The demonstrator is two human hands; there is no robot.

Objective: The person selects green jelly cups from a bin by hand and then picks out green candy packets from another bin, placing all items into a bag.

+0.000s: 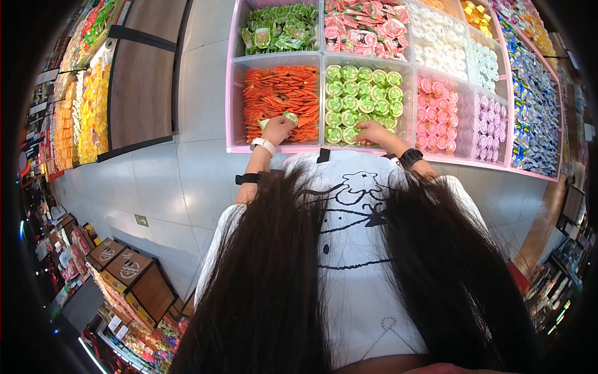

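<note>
My left hand point(278, 130) is closed around a small green-lidded cup point(290, 116), above the compartment of orange-red packets point(277, 93). Another pale green piece point(263, 124) shows at its thumb side; whether it is a second cup I cannot make out. Over the front of the neighbouring compartment, my right hand point(374, 133) has its fingers bent onto a green-lidded cup point(350, 135) among rows of the same cups point(364, 93). Its fingertips are partly hidden.
The pink-edged display bin point(436, 158) has clear dividers. Green packets point(283, 28), pink packets point(367, 28), pink cups point(436, 115) and purple cups point(491, 128) fill other compartments. Blue packets point(529, 93) lie at right. Left stands a brown-panelled shelf point(142, 81); boxes point(131, 268) are lower left.
</note>
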